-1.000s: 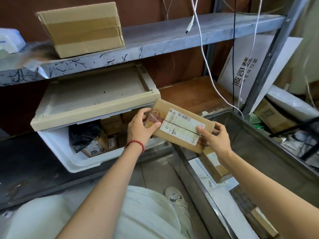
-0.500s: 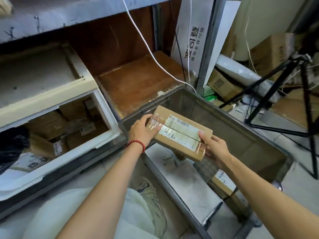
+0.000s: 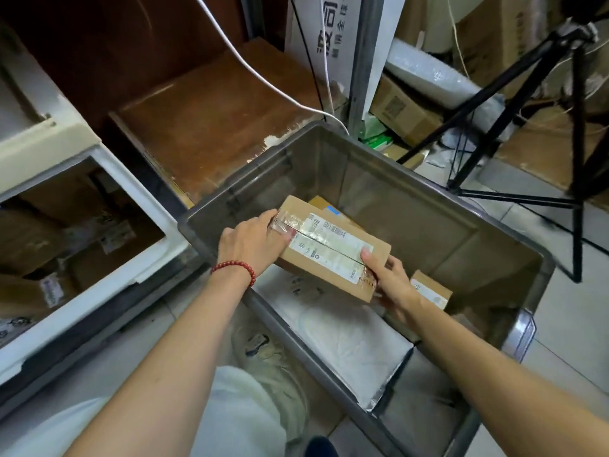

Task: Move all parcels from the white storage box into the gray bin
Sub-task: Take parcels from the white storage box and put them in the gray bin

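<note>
A flat cardboard parcel (image 3: 333, 249) with a white shipping label on its top face is held between both hands inside the mouth of the gray bin (image 3: 428, 219), over the bin's left part and tilted, its far left corner higher than its near right one. The left hand (image 3: 250, 242), a red bead bracelet (image 3: 235, 270) on its wrist, grips the parcel's left end: the thumb lies on the taped top face and the fingers curl over the far edge. The right hand (image 3: 392, 285) holds the near right end, thumb pressed on the label's corner, the other fingers hidden beneath the box. Below the parcel, on the bin's floor, lie a white padded mailer (image 3: 349, 341) and, just right of the right hand, a small cardboard box (image 3: 431, 293). The white storage box (image 3: 164, 232) stands to the left, with more brown parcels visible in it.
</note>
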### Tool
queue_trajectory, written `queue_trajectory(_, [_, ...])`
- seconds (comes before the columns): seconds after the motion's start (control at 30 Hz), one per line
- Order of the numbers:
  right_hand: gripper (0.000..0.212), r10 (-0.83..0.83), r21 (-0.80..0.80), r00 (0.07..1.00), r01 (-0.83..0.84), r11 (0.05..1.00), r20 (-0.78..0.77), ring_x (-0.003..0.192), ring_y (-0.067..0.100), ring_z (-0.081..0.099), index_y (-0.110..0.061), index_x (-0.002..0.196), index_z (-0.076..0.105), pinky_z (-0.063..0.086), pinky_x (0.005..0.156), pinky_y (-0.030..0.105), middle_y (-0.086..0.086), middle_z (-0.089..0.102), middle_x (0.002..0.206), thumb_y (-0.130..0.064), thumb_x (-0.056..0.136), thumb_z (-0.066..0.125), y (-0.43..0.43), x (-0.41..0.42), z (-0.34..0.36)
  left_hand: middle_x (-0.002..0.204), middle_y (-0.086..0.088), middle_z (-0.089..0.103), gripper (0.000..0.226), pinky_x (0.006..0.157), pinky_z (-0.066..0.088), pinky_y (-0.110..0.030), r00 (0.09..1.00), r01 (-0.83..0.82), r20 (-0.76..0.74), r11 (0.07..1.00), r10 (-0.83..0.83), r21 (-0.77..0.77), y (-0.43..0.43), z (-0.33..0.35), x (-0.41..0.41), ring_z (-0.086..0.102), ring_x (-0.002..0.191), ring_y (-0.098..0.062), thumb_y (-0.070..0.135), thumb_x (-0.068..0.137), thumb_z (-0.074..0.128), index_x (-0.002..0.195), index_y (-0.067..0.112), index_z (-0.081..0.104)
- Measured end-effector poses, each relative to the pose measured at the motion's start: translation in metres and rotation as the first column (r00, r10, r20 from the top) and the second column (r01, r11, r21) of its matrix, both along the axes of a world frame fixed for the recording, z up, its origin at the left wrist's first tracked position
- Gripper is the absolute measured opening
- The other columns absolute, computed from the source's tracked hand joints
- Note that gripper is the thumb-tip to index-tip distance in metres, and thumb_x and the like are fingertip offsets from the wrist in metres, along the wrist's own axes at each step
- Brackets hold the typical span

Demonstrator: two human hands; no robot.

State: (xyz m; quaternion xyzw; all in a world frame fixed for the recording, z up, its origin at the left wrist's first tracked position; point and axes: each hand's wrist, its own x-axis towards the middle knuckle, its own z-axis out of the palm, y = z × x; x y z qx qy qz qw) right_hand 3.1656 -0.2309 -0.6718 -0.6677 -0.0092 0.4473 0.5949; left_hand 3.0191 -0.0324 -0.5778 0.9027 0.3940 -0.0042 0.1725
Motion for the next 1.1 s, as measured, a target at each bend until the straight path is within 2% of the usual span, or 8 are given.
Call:
queue_trajectory(0.1, [0.080, -0.010, -0.048, 0.997, 0.006, 0.999, -0.072, 0.089, 0.022, 0.072, -0.017, 0.141, 0.033, 0.059, 0.066, 0.042, 0.003, 0.070, 0.114, -0.047, 0.079, 0.073, 0.007, -0.014, -0.012, 0.116, 0.005, 0.066, 0.043, 0.091, 0.036, -0.039, 0.991, 0.100, -0.103, 0.977, -0.082, 0.189, 0.007, -0.006, -0.006, 0.059, 0.107, -0.022, 0.056, 0.093, 0.040, 0.126, 0.033, 0.052])
queue_trajectory(0.27, [0.078, 0.002, -0.171, 0.998, -0.014, 0.985, -0.069, 0.094, 0.020, 0.066, -0.019, 0.143, 0.016, 0.057, 0.075, 0.042, 0.007, 0.058, 0.127, -0.034, 0.088, 0.068, 0.020, -0.040, -0.035, 0.112, 0.009, 0.066, 0.034, 0.092, 0.038, -0.040, 0.998, 0.056, 0.014, 0.984, -0.059, 0.170, 0.014, -0.015, -0.012, 0.057, 0.107, -0.020, 0.047, 0.093, 0.047, 0.122, 0.033, 0.055])
queue_trajectory(0.47, [0.110, -0.019, -0.228, 0.997, 0.000, 0.974, -0.079, 0.109, 0.026, 0.064, -0.020, 0.136, 0.032, 0.051, 0.096, 0.050, 0.004, 0.059, 0.127, -0.076, 0.051, 0.075, 0.044, -0.048, -0.094, 0.112, 0.012, 0.063, 0.032, 0.090, 0.039, -0.038, 0.995, 0.018, 0.092, 0.990, -0.031, 0.138, 0.017, -0.022, -0.013, 0.054, 0.108, -0.018, 0.043, 0.093, 0.049, 0.122, 0.032, 0.054])
queue_trajectory(0.63, [0.059, 0.115, -0.372, 0.992, -0.129, 0.919, -0.060, 0.085, 0.027, 0.063, -0.007, 0.123, 0.050, 0.055, 0.069, 0.036, 0.012, 0.064, 0.109, -0.049, 0.085, 0.065, 0.061, -0.062, -0.097, 0.108, 0.013, 0.063, 0.029, 0.090, 0.040, -0.037, 0.989, 0.019, 0.144, 0.995, -0.033, 0.100, 0.019, -0.024, -0.011, 0.055, 0.105, -0.016, 0.039, 0.094, 0.051, 0.121, 0.031, 0.054])
queue_trajectory(0.73, [0.050, 0.230, -0.485, 0.972, -0.179, 0.856, 0.047, 0.096, 0.025, 0.058, -0.008, 0.109, 0.054, 0.050, 0.085, 0.038, 0.008, 0.061, 0.107, -0.049, 0.084, 0.067, 0.060, -0.064, -0.091, 0.109, 0.012, 0.063, 0.030, 0.091, 0.040, -0.038, 0.990, 0.022, 0.137, 0.996, -0.033, 0.086, 0.020, -0.024, -0.012, 0.055, 0.104, -0.015, 0.039, 0.094, 0.051, 0.122, 0.030, 0.053])
queue_trajectory(0.83, [0.044, 0.487, -0.565, 0.870, -0.363, 0.741, 0.079, 0.103, 0.023, 0.055, -0.015, 0.098, 0.059, 0.044, 0.086, 0.032, 0.007, 0.059, 0.115, -0.055, 0.082, 0.066, 0.050, -0.051, -0.074, 0.110, 0.011, 0.063, 0.032, 0.091, 0.041, -0.038, 0.993, 0.020, 0.112, 0.995, -0.031, 0.096, 0.019, -0.023, -0.011, 0.055, 0.105, -0.015, 0.040, 0.094, 0.051, 0.124, 0.030, 0.053])
queue_trajectory(0.97, [0.078, 0.766, -0.713, 0.628, -0.472, 0.519, 0.141, 0.137, 0.031, 0.034, -0.028, 0.141, 0.044, 0.035, 0.109, 0.048, 0.008, 0.031, 0.152, -0.073, 0.078, 0.053, 0.034, -0.038, -0.053, 0.117, 0.007, 0.063, 0.037, 0.093, 0.039, -0.039, 0.999, 0.037, -0.005, 0.988, -0.036, 0.150, 0.015, -0.023, -0.011, 0.054, 0.110, -0.018, 0.044, 0.094, 0.047, 0.128, 0.032, 0.052])
queue_trajectory(1.1, [0.075, 0.805, -0.757, 0.469, -0.355, 0.548, 0.363, 0.138, 0.026, 0.034, -0.032, 0.146, 0.035, 0.041, 0.105, 0.047, 0.002, 0.031, 0.153, -0.071, 0.083, 0.047, 0.028, -0.029, -0.018, 0.125, 0.010, 0.059, 0.037, 0.099, 0.030, -0.039, 1.000, -0.015, 0.019, 0.983, 0.011, 0.186, 0.003, -0.016, -0.020, 0.046, 0.119, -0.016, 0.047, 0.094, 0.045, 0.128, 0.036, 0.052])
